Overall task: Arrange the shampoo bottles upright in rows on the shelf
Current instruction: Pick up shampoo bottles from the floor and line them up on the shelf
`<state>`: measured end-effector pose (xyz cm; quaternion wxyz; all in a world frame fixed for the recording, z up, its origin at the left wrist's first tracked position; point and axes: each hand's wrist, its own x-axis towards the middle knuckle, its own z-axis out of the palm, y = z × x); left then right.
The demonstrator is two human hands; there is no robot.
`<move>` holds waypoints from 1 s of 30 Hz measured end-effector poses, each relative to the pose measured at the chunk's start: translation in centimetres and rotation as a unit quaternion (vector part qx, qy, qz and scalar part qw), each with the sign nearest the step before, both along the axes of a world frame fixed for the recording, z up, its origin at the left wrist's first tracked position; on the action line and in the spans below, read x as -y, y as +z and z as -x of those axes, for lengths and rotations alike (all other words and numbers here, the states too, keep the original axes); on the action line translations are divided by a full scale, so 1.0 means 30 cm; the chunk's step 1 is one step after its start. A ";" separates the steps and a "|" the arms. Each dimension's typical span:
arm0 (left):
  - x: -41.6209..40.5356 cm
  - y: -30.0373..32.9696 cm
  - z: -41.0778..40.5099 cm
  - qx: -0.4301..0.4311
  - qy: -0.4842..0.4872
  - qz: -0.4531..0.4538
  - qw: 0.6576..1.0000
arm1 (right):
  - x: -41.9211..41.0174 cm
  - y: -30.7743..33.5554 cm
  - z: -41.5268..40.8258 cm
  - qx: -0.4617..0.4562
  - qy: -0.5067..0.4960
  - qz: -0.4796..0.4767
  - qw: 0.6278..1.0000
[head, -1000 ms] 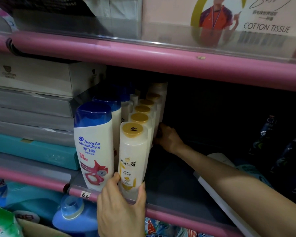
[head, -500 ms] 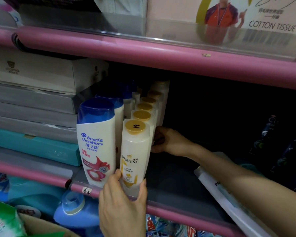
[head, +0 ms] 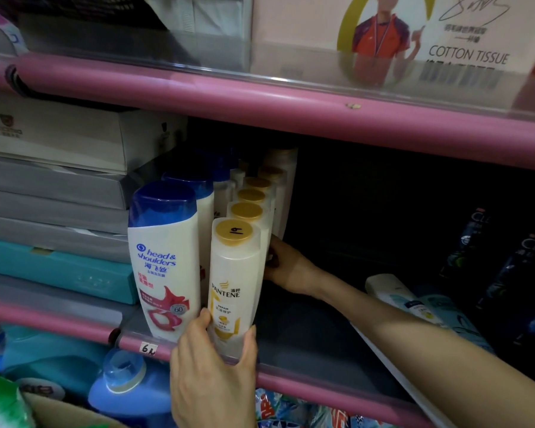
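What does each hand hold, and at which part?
The left hand grips the front Pantene bottle at its base. The right hand touches the row's right side; a grip cannot be told.

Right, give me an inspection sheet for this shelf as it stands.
Surface: grey shelf with pink front rail; bare stretch right of the rows.
Job's things: Pantene row, gold caps, upright, running back; Head & Shoulders row, blue caps, upright beside it on the left.
Clutter: white bottle lying on its side at right; dark bottles behind it.
Hands: left hand holds the front Pantene bottle at its base; right hand reaches to the row's right side, fingers hidden.
Cables: nothing seen.
Surroundings: stacked boxes at left; tissue pack on the shelf above; blue jugs below.
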<state>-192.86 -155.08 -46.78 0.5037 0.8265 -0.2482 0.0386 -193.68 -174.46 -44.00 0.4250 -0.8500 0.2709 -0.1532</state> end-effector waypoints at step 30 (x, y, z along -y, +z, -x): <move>-0.002 -0.022 -0.009 0.034 -0.007 -0.002 0.999 | -0.026 0.012 0.033 -0.059 -0.107 0.068 0.990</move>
